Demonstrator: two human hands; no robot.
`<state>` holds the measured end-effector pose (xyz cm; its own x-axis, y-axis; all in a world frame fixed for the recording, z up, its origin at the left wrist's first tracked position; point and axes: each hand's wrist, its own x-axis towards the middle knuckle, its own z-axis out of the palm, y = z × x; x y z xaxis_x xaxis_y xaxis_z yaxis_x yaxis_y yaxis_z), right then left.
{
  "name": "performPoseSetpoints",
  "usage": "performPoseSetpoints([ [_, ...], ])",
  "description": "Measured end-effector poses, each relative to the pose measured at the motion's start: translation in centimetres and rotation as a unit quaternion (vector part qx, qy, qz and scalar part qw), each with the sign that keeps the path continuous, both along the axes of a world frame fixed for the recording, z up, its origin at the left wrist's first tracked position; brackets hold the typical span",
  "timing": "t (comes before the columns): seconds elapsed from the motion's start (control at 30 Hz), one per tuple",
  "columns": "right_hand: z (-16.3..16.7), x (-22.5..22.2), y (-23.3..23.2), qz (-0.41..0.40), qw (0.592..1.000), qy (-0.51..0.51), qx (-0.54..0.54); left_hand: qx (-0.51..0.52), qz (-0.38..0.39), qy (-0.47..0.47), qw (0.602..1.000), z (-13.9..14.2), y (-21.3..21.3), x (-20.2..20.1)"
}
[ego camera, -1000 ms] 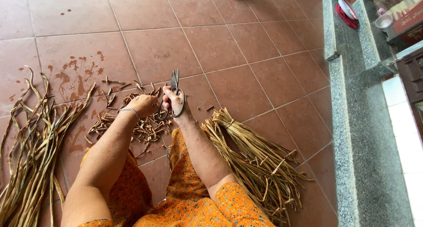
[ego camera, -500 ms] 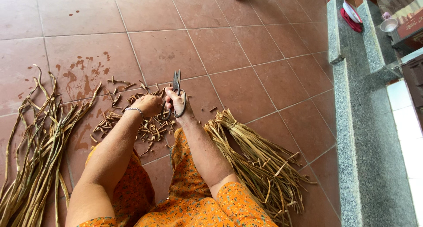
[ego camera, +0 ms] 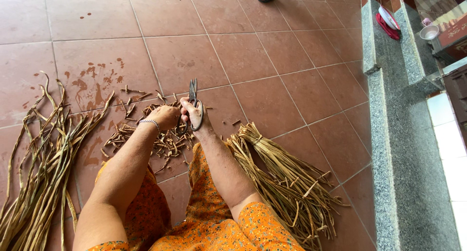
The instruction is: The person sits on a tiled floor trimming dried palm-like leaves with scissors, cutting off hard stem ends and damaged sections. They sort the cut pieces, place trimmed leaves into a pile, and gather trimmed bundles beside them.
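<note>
While seated on red floor tiles (ego camera: 272,51), right hand (ego camera: 194,115) grips dark metal scissors (ego camera: 193,102), blades up at twelve o'clock; left hand (ego camera: 164,117) closed, contents hidden; cut brown stem scraps (ego camera: 146,139) beneath; tied straw-coloured bundle (ego camera: 287,183) at four o'clock, long dried stalks (ego camera: 44,168) at eight, each within reach
</note>
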<state>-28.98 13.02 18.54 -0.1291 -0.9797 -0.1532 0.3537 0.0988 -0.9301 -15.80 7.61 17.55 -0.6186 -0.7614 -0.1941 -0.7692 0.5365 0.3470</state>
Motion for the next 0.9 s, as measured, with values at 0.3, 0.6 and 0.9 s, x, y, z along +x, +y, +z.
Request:
performPoseSetpoints([
  [0.3, 0.5, 0.2, 0.3, 0.001, 1.0, 0.0, -0.012, 0.017, 0.013, 0.002, 1.0, 0.2, 0.2, 0.1],
  [0.6, 0.7, 0.3, 0.6, 0.001, 1.0, -0.015, -0.011, 0.025, 0.016, -0.008, 1.0, 0.9, 0.4, -0.1],
  [0.9, -0.1, -0.1, 0.8, 0.005, 1.0, -0.023, 0.006, 0.116, 0.115, 0.177, 0.971, 3.0, -2.3, 6.6],
])
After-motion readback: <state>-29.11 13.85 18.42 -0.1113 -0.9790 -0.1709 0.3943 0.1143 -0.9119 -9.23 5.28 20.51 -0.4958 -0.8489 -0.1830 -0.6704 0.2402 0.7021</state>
